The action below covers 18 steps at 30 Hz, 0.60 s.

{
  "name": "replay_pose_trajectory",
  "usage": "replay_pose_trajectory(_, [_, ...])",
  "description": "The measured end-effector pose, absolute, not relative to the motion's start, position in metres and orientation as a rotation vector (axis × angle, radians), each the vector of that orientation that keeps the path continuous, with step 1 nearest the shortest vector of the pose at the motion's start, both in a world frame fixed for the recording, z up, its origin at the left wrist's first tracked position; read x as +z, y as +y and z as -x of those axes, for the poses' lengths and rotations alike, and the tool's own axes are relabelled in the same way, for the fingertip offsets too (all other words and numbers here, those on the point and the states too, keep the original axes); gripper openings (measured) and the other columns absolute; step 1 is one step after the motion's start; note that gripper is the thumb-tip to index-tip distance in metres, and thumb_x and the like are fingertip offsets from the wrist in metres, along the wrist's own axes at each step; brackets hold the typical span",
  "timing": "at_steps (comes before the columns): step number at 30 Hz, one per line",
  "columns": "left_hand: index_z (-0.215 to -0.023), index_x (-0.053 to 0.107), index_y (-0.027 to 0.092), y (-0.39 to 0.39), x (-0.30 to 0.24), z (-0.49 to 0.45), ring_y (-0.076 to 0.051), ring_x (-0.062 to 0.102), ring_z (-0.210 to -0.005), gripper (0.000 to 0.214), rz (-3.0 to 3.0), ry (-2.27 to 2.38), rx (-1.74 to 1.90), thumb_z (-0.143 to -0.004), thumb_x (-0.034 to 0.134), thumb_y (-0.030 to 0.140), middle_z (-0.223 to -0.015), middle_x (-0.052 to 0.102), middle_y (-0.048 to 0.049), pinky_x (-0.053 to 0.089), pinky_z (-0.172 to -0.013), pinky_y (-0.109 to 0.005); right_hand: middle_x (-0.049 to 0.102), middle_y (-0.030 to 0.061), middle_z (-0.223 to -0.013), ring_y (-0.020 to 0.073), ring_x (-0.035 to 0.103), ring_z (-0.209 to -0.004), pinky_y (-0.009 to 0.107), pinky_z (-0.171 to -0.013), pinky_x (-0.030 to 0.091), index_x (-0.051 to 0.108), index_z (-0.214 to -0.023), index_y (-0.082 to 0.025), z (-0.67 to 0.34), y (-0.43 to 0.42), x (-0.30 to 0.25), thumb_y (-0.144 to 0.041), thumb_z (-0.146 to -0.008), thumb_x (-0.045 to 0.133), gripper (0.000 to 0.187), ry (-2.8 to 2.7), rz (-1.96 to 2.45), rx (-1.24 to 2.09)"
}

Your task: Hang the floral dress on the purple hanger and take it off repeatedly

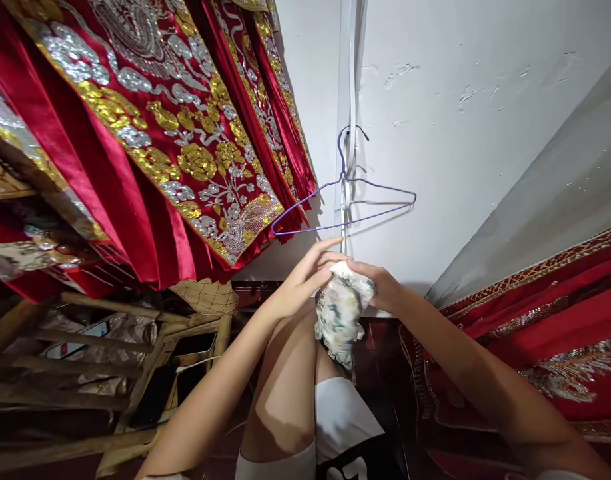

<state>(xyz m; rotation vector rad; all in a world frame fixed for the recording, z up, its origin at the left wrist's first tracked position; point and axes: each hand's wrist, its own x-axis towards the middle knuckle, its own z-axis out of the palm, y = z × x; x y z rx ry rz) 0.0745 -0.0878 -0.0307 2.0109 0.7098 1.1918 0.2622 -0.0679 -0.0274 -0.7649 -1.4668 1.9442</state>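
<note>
A small bundle of white cloth with a dark floral print (341,319) hangs in front of me, above my knees. My right hand (380,283) is closed over its top right. My left hand (305,277) pinches its top left, one finger stretched up toward a purple wire hanger (350,200). The hanger hangs empty on the white wall just above both hands.
Red satin cloth with gold and silver embroidery (185,147) hangs at the upper left. More red embroidered cloth (545,340) lies at the right. A wooden rack (135,360) with woven items stands at the lower left. The white wall (460,133) is close ahead.
</note>
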Motion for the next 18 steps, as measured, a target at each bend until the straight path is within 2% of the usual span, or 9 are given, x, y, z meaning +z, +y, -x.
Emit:
replay_pose_trajectory(2, [-0.127, 0.068, 0.019, -0.086, -0.042, -0.067, -0.028, 0.069, -0.104, 0.055, -1.972, 0.694, 0.978, -0.098, 0.050, 0.062, -0.109, 0.073, -0.0112, 0.055, -0.089, -0.037, 0.066, 0.0032, -0.067, 0.0185, 0.061, -0.061, 0.031, -0.061, 0.052, 0.065, -0.076, -0.019, -0.272, -0.066, -0.016, -0.053, -0.065, 0.080, 0.039, -1.673, 0.762, 1.976])
replay_pose_trajectory(4, [-0.102, 0.074, 0.017, -0.087, -0.055, -0.060, -0.026, 0.068, -0.090, 0.049, -1.982, 0.715, 0.713, -0.095, 0.055, 0.061, -0.095, 0.073, -0.0071, 0.055, -0.080, -0.033, 0.062, 0.0015, -0.064, 0.0153, 0.055, -0.056, 0.027, -0.054, 0.044, 0.064, -0.070, -0.018, -0.284, -0.063, -0.002, -0.043, -0.067, 0.079, 0.029, -1.943, 0.838, 1.820])
replay_pose_trajectory(6, [-0.091, 0.074, 0.016, -0.089, -0.065, -0.050, -0.022, 0.066, -0.079, 0.043, -2.009, 0.759, 0.497, -0.092, 0.061, 0.057, -0.086, 0.072, -0.0037, 0.052, -0.073, -0.028, 0.060, 0.0010, -0.062, 0.0146, 0.053, -0.057, 0.026, -0.053, 0.039, 0.062, -0.064, -0.018, -0.296, -0.053, 0.010, -0.033, -0.071, 0.073, 0.020, -2.105, 0.969, 1.351])
replay_pose_trajectory(8, [-0.087, 0.073, 0.017, -0.089, -0.069, -0.034, -0.018, 0.061, -0.070, 0.037, -2.082, 0.872, 0.411, -0.088, 0.067, 0.053, -0.078, 0.069, -0.0009, 0.048, -0.068, -0.025, 0.064, 0.0023, -0.068, 0.0170, 0.057, -0.067, 0.027, -0.059, 0.042, 0.066, -0.069, -0.018, -0.307, -0.036, 0.012, -0.025, -0.073, 0.067, 0.008, -2.004, 1.066, 0.822])
replay_pose_trajectory(9, [-0.083, 0.072, 0.018, -0.088, -0.070, -0.024, -0.016, 0.058, -0.064, 0.035, -2.131, 0.954, 0.401, -0.085, 0.069, 0.052, -0.072, 0.067, 0.0004, 0.046, -0.065, -0.024, 0.068, 0.0036, -0.076, 0.0191, 0.061, -0.074, 0.028, -0.064, 0.044, 0.071, -0.080, -0.018, -0.311, -0.025, 0.009, -0.022, -0.073, 0.065, 0.010, -1.914, 1.089, 0.643])
replay_pose_trajectory(11, [-0.073, 0.068, 0.021, -0.081, -0.068, -0.005, -0.014, 0.048, -0.051, 0.033, -2.229, 1.126, 0.391, -0.083, 0.071, 0.051, -0.060, 0.060, 0.0023, 0.039, -0.057, -0.024, 0.074, 0.0074, -0.099, 0.0235, 0.066, -0.092, 0.031, -0.074, 0.048, 0.073, -0.110, -0.018, -0.317, 0.002, -0.004, -0.018, -0.074, 0.061, 0.038, -1.782, 1.102, 0.473])
replay_pose_trajectory(13, [-0.066, 0.064, 0.022, -0.071, -0.064, 0.012, -0.014, 0.044, -0.046, 0.036, -2.326, 1.283, 0.373, -0.085, 0.067, 0.052, -0.053, 0.055, 0.0016, 0.036, -0.053, -0.025, 0.074, 0.0103, -0.114, 0.0256, 0.066, -0.105, 0.034, -0.083, 0.049, 0.071, -0.122, -0.017, -0.322, 0.028, -0.022, -0.017, -0.074, 0.056, 0.050, -1.783, 1.119, 0.453])
replay_pose_trajectory(15, [-0.064, 0.062, 0.023, -0.061, -0.057, 0.023, -0.018, 0.052, -0.051, 0.039, -2.432, 1.435, 0.382, -0.089, 0.062, 0.053, -0.056, 0.059, -0.0021, 0.040, -0.058, -0.027, 0.076, 0.0109, -0.110, 0.0260, 0.067, -0.103, 0.035, -0.086, 0.049, 0.076, -0.108, -0.015, -0.326, 0.048, -0.038, -0.019, -0.075, 0.053, 0.041, -1.856, 1.135, 0.489])
replay_pose_trajectory(18, [-0.063, 0.059, 0.022, -0.048, -0.042, 0.030, -0.026, 0.066, -0.074, 0.044, -2.523, 1.610, 0.377, -0.093, 0.053, 0.054, -0.070, 0.067, -0.0094, 0.050, -0.075, -0.033, 0.077, 0.0072, -0.084, 0.0244, 0.068, -0.082, 0.032, -0.074, 0.047, 0.078, -0.083, -0.016, -0.332, 0.056, -0.046, -0.024, -0.075, 0.055, 0.025, -1.861, 1.191, 0.458])
